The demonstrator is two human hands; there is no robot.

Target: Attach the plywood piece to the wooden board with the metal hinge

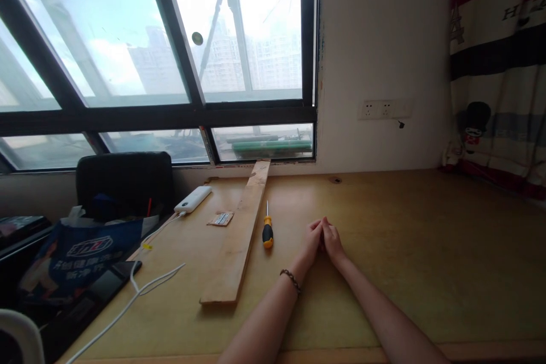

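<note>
My left hand (314, 239) and my right hand (333, 239) rest against each other on the wooden table (409, 261). Their fingers are closed and meet at the tips; I make out no object in either. A dark braided bracelet (291, 280) circles my left wrist. To the left of my hands, apart from them, lies a screwdriver (267, 233) with a yellow and black handle, its shaft pointing to the window. Beyond it a long wooden board (232, 250) lies flat, its far end at the window sill. A small card with several small pieces on it (222, 219) lies beside the board.
A white power bank (193, 199) with a white cable (136, 293) lies at the table's left side. Past that edge are a black chair (124, 179) and a blue bag (85, 256). Wall sockets (385, 109) and a curtain (499, 74) are at the back right.
</note>
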